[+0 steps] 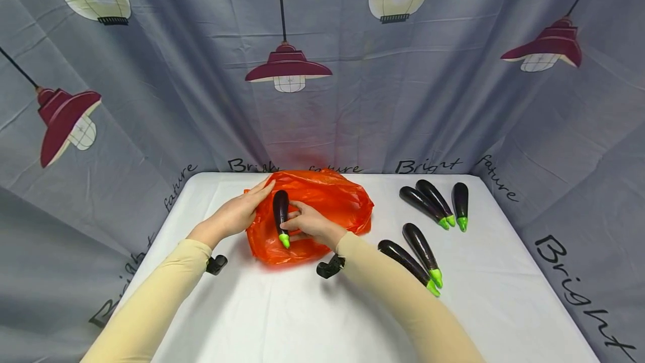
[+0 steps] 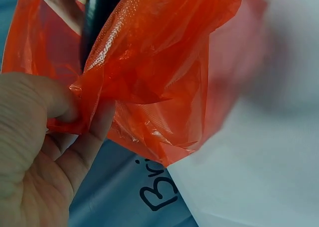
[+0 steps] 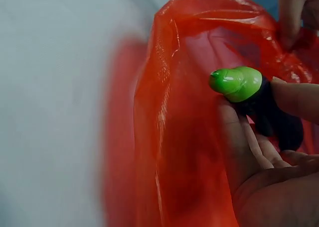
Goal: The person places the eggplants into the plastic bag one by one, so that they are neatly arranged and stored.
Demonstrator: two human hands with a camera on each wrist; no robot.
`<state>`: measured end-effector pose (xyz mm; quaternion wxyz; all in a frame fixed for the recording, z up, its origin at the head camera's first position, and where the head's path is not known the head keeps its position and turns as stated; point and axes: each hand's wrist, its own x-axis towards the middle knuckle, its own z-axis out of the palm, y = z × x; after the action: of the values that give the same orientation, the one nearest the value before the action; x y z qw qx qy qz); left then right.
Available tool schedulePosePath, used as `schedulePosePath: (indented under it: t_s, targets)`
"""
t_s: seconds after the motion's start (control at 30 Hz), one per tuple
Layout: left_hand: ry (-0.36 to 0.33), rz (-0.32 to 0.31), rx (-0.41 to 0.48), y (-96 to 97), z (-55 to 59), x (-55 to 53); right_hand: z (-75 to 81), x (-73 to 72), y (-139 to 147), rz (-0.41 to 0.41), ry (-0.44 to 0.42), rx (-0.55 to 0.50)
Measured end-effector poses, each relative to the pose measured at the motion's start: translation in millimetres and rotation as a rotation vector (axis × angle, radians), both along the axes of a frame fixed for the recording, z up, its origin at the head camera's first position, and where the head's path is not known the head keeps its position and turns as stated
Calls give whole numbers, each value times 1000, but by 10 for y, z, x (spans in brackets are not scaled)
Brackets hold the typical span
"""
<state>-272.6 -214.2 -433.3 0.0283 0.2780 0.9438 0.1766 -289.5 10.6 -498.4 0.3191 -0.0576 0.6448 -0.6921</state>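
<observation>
A red plastic bag point(image 1: 347, 206) lies on the table with its mouth spread wide. My left hand point(image 1: 235, 214) pinches the bag's left edge; in the left wrist view thumb and fingers point(image 2: 92, 137) squeeze a fold of the film. My right hand point(image 1: 314, 222) grips a dark eggplant point(image 1: 280, 209) with a bright green stem end. Held at the bag's mouth, it overlaps the bag's left part in the head view. In the right wrist view the green stem end point(image 3: 239, 82) points away from the palm, and the thumb lies along the dark body.
Right of the bag, two eggplants point(image 1: 422, 248) lie side by side near my right forearm. Several more point(image 1: 460, 200) lie farther back at the table's right. A white cloth covers the table point(image 1: 282, 318); a grey printed curtain point(image 1: 201, 99) stands behind it.
</observation>
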Motion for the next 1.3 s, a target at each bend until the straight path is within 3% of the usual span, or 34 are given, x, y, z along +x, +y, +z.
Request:
schedulePosePath:
  t_s: [0.5,0.8,1.13,1.3]
  targets:
    - [-29,23,34,3,29,23,-187,-20,-386,-13,-6,26]
    - [-11,54,-30,-3,91,34,-277,3,-421,-20,8,63]
    - [-10,65,-69,36,123,54,-243,35,-445,2,84,143]
    - [-8,67,-56,32,107,66,-208,49,-438,11,63,131]
